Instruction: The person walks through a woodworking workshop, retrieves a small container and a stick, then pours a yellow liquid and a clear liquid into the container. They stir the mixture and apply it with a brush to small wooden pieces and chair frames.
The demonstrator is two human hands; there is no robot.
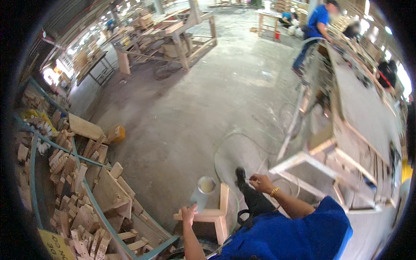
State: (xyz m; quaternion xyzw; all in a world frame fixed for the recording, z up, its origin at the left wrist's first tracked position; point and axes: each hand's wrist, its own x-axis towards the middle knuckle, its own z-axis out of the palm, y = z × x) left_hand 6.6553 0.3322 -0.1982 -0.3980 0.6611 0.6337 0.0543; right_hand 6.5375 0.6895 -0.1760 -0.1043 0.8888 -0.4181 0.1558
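My left hand is closed at the lower end of a translucent cylindrical container, beside a pale wooden frame. Pale yellowish contents show through the container's round open top. The frame is made of joined wooden bars, with one bar rising behind and another coming toward me. To the right, over my dark-trousered leg, my right hand has its fingers pinched around a thin, light stick-like thing. Its exact kind is too small to make out. A gold-coloured bracelet circles my right wrist.
A blue-edged bin full of wood offcuts stands at left, near a yellow container. On the right is a long wooden workbench, with a person in blue at its far end. A thin hose loops across the floor.
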